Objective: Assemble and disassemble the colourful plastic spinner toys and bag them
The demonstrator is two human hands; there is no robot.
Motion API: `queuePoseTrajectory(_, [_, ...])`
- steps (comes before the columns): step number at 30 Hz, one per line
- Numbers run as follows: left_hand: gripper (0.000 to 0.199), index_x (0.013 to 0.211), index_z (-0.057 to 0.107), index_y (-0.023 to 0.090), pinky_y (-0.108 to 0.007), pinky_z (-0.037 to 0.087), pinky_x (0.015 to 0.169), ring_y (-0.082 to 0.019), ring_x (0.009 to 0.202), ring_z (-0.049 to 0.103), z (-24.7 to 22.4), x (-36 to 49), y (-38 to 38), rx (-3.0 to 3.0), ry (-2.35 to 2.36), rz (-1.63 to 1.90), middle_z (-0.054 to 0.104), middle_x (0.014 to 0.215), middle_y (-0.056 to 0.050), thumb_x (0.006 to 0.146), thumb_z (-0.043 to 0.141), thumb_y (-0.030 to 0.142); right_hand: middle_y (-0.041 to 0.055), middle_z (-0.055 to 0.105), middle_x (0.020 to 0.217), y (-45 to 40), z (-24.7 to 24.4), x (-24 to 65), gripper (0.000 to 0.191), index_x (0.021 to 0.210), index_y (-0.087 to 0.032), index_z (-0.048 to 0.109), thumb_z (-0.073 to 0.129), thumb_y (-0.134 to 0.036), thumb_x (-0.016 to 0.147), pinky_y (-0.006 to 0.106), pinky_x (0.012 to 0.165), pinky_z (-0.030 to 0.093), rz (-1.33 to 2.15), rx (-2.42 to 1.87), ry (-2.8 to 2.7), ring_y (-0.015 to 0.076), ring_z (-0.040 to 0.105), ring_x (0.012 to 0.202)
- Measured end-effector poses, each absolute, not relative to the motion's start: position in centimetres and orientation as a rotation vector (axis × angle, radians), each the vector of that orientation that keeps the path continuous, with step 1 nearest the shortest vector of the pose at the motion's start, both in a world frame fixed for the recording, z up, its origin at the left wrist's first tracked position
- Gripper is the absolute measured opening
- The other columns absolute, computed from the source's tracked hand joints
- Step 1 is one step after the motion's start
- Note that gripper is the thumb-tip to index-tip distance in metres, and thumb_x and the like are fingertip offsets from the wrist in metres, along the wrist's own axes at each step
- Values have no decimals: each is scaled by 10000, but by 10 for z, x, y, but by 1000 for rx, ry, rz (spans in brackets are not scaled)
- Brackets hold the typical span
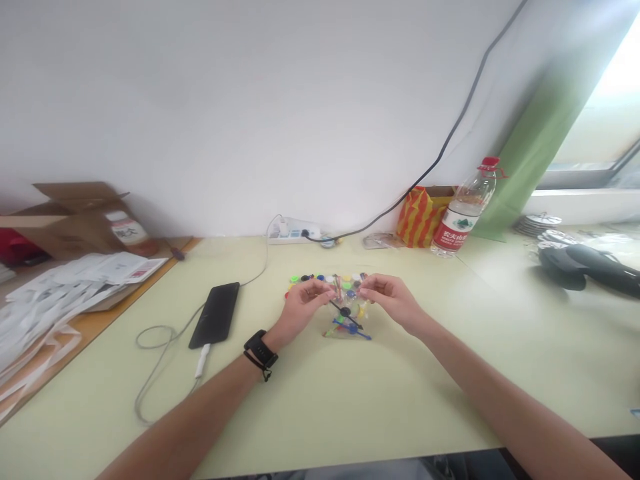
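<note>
My left hand (306, 308), with a black watch (261, 349) on its wrist, is closed with thumb and fingertips pinched together. Opposite it, my right hand (393, 300) pinches in the same way. Between the fingertips there seems to be a thin, clear piece of plastic, too small to make out well. Under and between both hands lie small colourful round pieces (321, 278) in white, green, blue, yellow and black. Nearer to me are a black pointer piece (345, 311) and a blue pointer piece (353, 329), with a green one partly under them.
A black phone (215, 315) on a cable lies left of my hands. Along the wall stand a power strip (293, 231), a striped bag (419, 217) and a water bottle (463, 213). White packets (85, 280) lie far left, a black device (590, 267) far right.
</note>
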State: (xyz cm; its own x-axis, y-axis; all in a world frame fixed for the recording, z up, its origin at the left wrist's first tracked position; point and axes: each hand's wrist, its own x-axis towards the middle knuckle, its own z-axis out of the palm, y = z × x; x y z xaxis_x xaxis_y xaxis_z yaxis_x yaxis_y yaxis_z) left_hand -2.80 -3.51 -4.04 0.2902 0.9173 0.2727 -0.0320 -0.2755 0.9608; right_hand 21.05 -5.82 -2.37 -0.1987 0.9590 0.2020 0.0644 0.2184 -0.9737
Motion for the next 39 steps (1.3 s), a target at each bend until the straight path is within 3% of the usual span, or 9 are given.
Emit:
queuePoseTrajectory(9, [131,756,687,157,-275,509,788,-168,827,643,-42,-26,-39,1607,765,921,699,833,-35,818,751,252,49,721,821,-56,-39,204,290,849,-181,757,808,-442,737,327,712,488,1188,-1079,-1400,176,609,754])
queuePoseTrajectory(14, [279,670,700,148,-273,488,719,-160,717,616,-45,-35,-34,1653,852,856,675,707,-27,870,715,342,44,719,761,-59,-32,205,260,861,-184,745,788,-412,746,332,687,490,1243,-1067,-1360,188,642,729])
queuePoseTrajectory(18, [288,771,738,152,-258,490,709,-159,753,631,-42,-38,-31,1673,844,935,714,783,-38,882,741,418,32,717,784,-60,-27,208,220,871,-194,721,767,-363,738,341,720,504,1319,-1017,-1383,185,657,741])
queuePoseTrajectory(22, [305,874,799,157,-266,515,707,-176,769,662,-42,-32,-33,1720,855,984,758,832,-65,881,757,460,17,694,802,-60,-29,204,211,908,-193,705,684,-275,715,339,747,504,1317,-1033,-1410,170,629,751])
queuePoseTrajectory(31, [303,788,794,164,-252,501,641,-153,678,642,-39,-28,-38,1678,941,1139,749,735,-49,863,782,457,-26,563,728,-57,-30,208,213,825,-198,639,550,-184,632,267,616,436,1330,-1038,-1453,129,509,660])
queuePoseTrajectory(36, [314,815,801,167,-266,530,648,-167,688,662,-38,-32,-33,1598,961,1200,767,765,-58,833,805,480,28,652,850,-54,-26,217,184,900,-190,697,671,-312,765,303,722,505,1383,-1028,-1414,166,597,796])
queuePoseTrajectory(39, [315,799,798,169,-260,524,634,-160,671,654,-40,-32,-33,1616,962,1184,767,758,-55,841,796,481,42,668,856,-52,-28,217,317,892,-185,727,749,-485,792,309,731,510,1380,-1065,-1421,179,609,824])
